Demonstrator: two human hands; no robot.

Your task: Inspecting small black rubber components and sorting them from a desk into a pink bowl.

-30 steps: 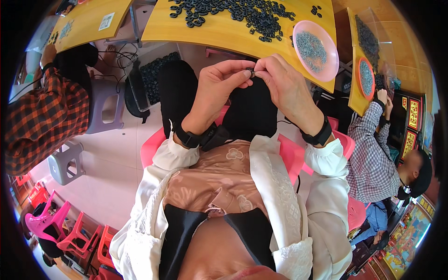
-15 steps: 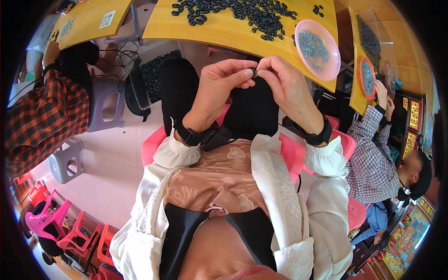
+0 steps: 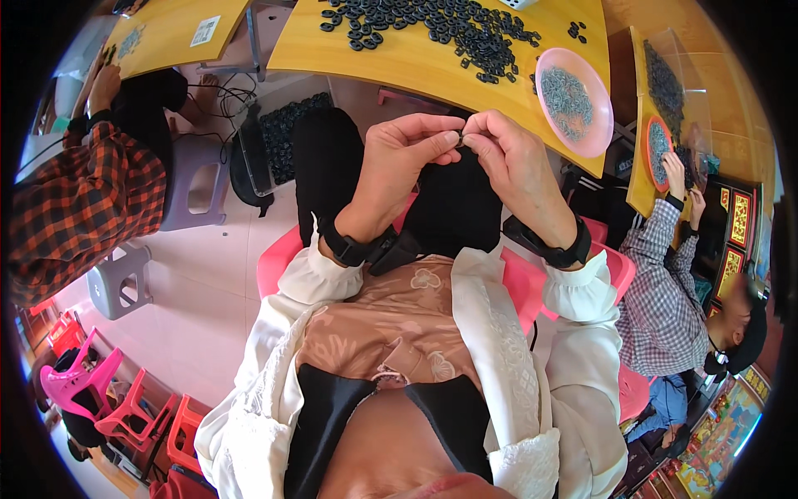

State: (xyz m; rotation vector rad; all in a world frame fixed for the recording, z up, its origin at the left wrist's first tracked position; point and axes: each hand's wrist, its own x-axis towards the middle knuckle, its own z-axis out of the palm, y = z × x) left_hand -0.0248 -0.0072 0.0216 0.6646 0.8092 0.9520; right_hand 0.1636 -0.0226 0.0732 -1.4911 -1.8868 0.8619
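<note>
A small dark part is pinched between the fingertips of both hands, above my lap and short of the table edge. Its exact kind is mostly hidden by the fingers. My left hand holds it from the left with thumb and forefinger. From the right, my right hand grips it in a pinch, fingers bent. Beyond them, many small black oval pieces with openings lie spread over the yellow table. A pink bowl of small silvery metal pieces stands at the table's right end.
A clear bin of dark pieces stands on the floor at left, near black cables. One person in an orange-black checked shirt sits left; another in a checked shirt works at right by an orange bowl.
The view has shifted slightly, so the table and bowl appear lower and further right. Both hands keep their pinch on the small part. The right-hand person's hands have moved apart.
</note>
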